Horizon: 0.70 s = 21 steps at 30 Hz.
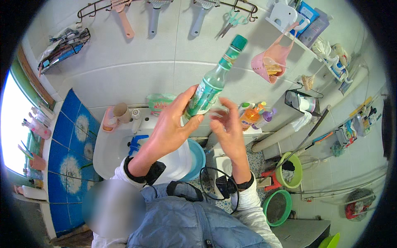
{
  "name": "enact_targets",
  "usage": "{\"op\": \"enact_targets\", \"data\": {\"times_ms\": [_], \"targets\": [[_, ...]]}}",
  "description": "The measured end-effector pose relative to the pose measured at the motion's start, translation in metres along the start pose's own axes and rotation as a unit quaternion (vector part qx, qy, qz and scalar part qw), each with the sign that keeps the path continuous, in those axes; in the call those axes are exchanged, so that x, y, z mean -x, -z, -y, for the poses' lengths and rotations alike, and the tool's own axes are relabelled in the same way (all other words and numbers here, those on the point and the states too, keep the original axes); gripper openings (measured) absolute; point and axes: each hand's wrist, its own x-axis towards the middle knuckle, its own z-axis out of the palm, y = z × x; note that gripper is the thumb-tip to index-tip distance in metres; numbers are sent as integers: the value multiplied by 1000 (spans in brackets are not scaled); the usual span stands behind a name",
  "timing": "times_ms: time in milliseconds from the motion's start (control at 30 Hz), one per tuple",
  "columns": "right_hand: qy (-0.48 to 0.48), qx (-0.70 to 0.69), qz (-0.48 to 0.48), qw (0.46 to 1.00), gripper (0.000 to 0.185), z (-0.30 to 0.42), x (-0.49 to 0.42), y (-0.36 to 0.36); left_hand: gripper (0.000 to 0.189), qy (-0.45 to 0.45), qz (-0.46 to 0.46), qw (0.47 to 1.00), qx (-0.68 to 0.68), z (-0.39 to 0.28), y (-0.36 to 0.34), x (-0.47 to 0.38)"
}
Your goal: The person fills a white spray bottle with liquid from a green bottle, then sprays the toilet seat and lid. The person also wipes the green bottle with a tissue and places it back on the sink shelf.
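My left hand grips a green glass bottle near its base. The bottle is tilted, with its green cap on and pointing up to the right. My right hand is just right of the bottle's lower part, its fingers bent, apart and slightly blurred, holding nothing. Below my left hand, a blue plastic object lies in the white washbasin, near the faucet.
A beige cup stands on the basin's rim. An orange pump bottle and a purple-topped bottle stand right of my hands. Brushes and teal-handled scissors hang above. A blue tub stands beside the basin; a green tub is lower right.
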Motion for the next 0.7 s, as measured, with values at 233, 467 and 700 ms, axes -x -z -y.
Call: {"op": "enact_targets", "data": {"times_ms": [233, 467, 700], "targets": [[61, -251, -79, 963, 53, 25, -10, 4, 58, -69, 50, 996, -41, -7, -12, 11], [5, -664, 100, 741, 26, 30, -2, 14, 50, 140, 254, 918, 272, 11, -2, 5], [12, -641, 114, 759, 40, 20, 4, 9, 52, 166, 314, 854, 380, 9, -18, 18]]}}
